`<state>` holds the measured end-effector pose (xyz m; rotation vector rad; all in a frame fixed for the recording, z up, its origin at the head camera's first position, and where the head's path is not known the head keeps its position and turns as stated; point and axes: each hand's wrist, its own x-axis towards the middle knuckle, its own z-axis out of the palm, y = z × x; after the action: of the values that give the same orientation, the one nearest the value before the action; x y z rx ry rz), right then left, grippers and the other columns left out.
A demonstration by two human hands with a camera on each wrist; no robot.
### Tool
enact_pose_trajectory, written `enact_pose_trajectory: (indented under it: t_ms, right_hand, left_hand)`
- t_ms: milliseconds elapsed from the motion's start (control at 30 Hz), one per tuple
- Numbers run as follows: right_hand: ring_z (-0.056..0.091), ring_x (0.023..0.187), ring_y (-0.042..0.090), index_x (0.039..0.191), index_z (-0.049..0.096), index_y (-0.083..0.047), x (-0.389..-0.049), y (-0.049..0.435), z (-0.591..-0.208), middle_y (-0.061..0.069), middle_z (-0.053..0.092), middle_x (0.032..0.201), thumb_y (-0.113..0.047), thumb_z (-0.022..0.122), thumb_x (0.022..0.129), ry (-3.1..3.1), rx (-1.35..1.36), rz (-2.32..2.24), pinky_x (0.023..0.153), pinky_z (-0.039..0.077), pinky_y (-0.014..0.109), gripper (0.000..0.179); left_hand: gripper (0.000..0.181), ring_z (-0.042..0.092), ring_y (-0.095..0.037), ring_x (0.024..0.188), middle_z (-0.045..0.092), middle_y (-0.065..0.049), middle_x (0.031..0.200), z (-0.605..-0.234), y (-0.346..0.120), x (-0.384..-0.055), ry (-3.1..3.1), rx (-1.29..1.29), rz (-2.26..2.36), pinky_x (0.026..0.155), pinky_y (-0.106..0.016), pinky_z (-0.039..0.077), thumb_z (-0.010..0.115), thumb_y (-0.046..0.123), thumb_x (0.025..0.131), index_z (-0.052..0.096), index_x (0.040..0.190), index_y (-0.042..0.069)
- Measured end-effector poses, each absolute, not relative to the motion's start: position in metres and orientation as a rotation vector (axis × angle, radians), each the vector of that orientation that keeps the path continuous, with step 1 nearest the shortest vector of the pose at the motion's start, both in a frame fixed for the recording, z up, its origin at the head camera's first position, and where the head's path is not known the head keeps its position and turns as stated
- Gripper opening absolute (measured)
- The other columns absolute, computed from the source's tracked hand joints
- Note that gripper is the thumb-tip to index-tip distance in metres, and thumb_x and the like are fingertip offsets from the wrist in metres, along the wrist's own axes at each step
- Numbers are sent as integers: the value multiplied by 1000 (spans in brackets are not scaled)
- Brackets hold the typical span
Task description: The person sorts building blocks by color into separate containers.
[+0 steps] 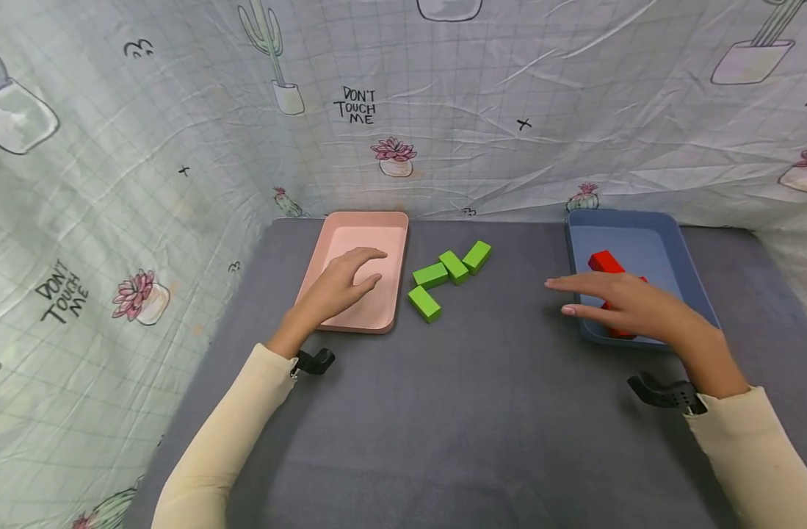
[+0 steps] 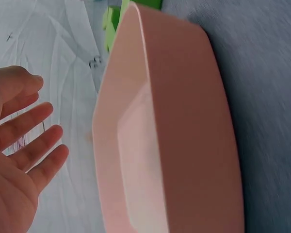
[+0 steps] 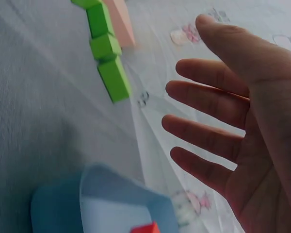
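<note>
My left hand (image 1: 340, 288) hovers over the pink tray (image 1: 366, 220), its fingers relaxed and holding nothing. In the left wrist view, the palm of that hand (image 2: 14, 160) shows bare beside the tray's rim. My right hand (image 1: 631, 303) is above the left side of the blue tray (image 1: 667, 257), fingers stretched toward the left. Its palm is bare in the right wrist view. Red blocks (image 1: 604, 262) lie in the blue tray, partly hidden under the right hand. Between the trays, several green blocks (image 1: 431, 275) lie on the dark grey table, nearer the pink tray.
The grey table (image 1: 482, 411) meets a white patterned cloth (image 1: 443, 110) that hangs behind it and at the sides. Both trays stand near the far edge. Each wrist wears a black strap (image 1: 664, 393).
</note>
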<state>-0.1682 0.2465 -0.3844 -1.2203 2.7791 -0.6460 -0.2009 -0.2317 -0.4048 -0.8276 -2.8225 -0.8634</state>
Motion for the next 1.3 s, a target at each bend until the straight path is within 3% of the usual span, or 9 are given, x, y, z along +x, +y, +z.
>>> enact_pose_trajectory:
  t_ms: [367,667,900,1300]
  right_hand:
    - [60,128,27,141,63,-13,-182,205,-390,5,63,140,-24,69,99,2619,-1295,-733,100,51,53,44]
    - [62,126,26,137,66,-11,-191,184,-391,3,66,137,-22,69,98,2557,-1407,-768,100,51,54,41]
    - [61,127,25,138,65,-13,-196,168,-395,2,65,138,-24,67,100,2492,-1402,-776,103,49,54,40]
    - [63,123,23,137,67,-12,-211,132,-417,2,67,135,-24,70,98,2431,-1440,-813,102,51,52,41]
  left_hand:
    - [35,56,-34,128,63,-15,134,-417,-285,-184,-2785,-691,-834,108,-52,43,67,8,98,63,132,1]
    - [37,51,-42,129,59,-21,137,-429,-324,-176,-2764,-560,-810,107,-59,39,67,2,96,62,132,-4]
    - [36,53,-39,129,57,-21,139,-440,-343,-176,-2778,-448,-937,101,-56,50,64,3,99,61,134,-3]
    - [41,54,-37,132,53,-17,147,-458,-357,-182,-2757,-346,-1265,109,-54,44,60,9,103,57,143,1]
